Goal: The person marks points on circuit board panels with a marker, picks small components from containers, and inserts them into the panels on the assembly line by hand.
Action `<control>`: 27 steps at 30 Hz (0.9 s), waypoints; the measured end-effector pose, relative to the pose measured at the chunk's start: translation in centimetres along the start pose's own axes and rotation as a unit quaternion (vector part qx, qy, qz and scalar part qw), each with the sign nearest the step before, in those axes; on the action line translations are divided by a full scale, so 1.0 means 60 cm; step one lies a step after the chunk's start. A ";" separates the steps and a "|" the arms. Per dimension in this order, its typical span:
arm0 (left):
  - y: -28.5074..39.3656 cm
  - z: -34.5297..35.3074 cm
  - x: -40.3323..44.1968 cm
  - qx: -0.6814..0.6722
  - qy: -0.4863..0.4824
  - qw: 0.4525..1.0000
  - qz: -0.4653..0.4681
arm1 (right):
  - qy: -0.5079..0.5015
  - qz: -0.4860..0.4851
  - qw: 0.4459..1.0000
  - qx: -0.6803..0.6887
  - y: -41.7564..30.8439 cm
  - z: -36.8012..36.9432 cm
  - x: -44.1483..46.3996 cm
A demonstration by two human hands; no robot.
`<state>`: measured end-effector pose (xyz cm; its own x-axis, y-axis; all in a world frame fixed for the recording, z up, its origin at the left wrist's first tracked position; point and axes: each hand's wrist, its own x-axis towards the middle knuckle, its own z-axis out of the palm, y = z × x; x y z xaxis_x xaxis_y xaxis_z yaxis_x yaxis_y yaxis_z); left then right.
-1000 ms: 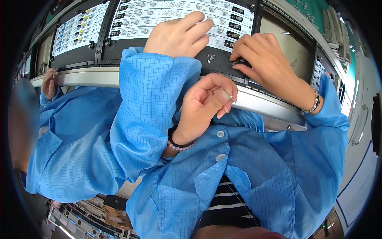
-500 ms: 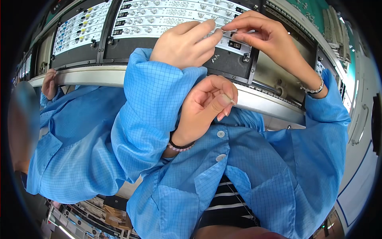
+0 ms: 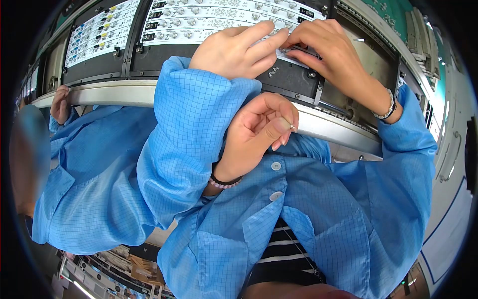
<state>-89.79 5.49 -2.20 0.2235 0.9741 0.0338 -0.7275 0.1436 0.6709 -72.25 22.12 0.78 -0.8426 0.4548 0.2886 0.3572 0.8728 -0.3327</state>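
Observation:
My left hand (image 3: 261, 137) is closed in front of my chest, thumb and forefinger pinching a tiny metal part (image 3: 292, 128) too small to name. My right hand (image 3: 323, 52) reaches over the right end of a white circuit board strip (image 3: 211, 34). Its thumb and forefinger close on a small metal piece (image 3: 285, 49) that looks threaded. Whether that piece touches the board, I cannot tell. A co-worker's hand (image 3: 239, 52) lies over the same strips, its fingertips near mine. That person's sleeve crosses above my left forearm.
A black fixture (image 3: 154, 59) carries rows of white strips with small metal parts. Several loose metal pieces (image 3: 273, 72) lie on its front face. A metal rail (image 3: 119, 94) runs along the near edge. The co-worker's other hand (image 3: 60, 104) rests by the rail at far left.
My right hand has shifted slightly left and down, its fingers now lower on the strip's end. The co-worker's hand has moved slightly right. My left hand has barely moved.

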 end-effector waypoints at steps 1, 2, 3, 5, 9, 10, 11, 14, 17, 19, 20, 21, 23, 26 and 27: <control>0.000 0.000 0.000 -0.001 0.001 1.000 0.000 | -0.001 0.000 1.000 -0.007 0.000 0.000 -0.001; 0.000 0.000 0.000 -0.002 0.002 1.000 -0.001 | -0.003 0.001 1.000 -0.014 -0.001 -0.002 -0.002; 0.000 0.001 0.000 -0.004 0.003 1.000 -0.002 | -0.005 0.002 1.000 -0.021 -0.002 -0.004 -0.003; 0.000 0.003 0.002 -0.004 0.001 1.000 0.000 | 0.001 -0.009 1.000 -0.028 -0.005 -0.005 -0.002; -0.004 0.004 0.002 -0.007 -0.006 1.000 0.001 | 0.001 -0.026 0.999 -0.046 -0.002 -0.007 -0.006; -0.005 0.004 0.002 0.000 -0.008 1.000 0.002 | 0.004 -0.029 0.998 -0.053 -0.002 -0.007 -0.009; -0.005 0.004 0.003 0.006 -0.012 1.000 0.004 | 0.008 -0.031 0.998 -0.059 -0.001 -0.006 -0.011; -0.009 0.004 0.002 0.007 -0.014 1.000 0.004 | 0.029 -0.052 0.995 -0.076 0.001 -0.001 -0.016; -0.009 0.004 0.001 0.005 -0.011 1.000 0.001 | 0.036 -0.073 0.992 -0.100 0.003 -0.001 -0.019; -0.009 0.003 0.001 0.004 -0.011 1.000 0.001 | 0.034 -0.077 0.991 -0.106 0.005 -0.001 -0.021; -0.010 0.002 0.001 0.003 -0.013 1.000 0.003 | 0.034 -0.076 0.991 -0.103 0.006 0.000 -0.020; -0.010 0.002 0.001 0.002 -0.014 1.000 0.004 | 0.033 -0.075 0.992 -0.099 0.006 0.001 -0.019; -0.011 0.006 0.002 -0.004 -0.008 1.000 0.009 | 0.033 -0.068 0.993 -0.094 -0.003 0.000 -0.017; -0.005 0.008 0.001 -0.007 0.001 1.000 0.007 | 0.039 -0.061 0.993 -0.096 -0.013 -0.002 -0.013; -0.003 0.009 0.002 -0.006 0.002 1.000 0.005 | 0.044 -0.059 0.992 -0.100 -0.014 -0.004 -0.012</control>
<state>-89.31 5.48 -1.91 0.2135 0.9762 0.0371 -0.7368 0.1360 0.6623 -71.85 21.09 1.05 -0.8485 0.3526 0.3946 0.3372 0.9349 -0.1102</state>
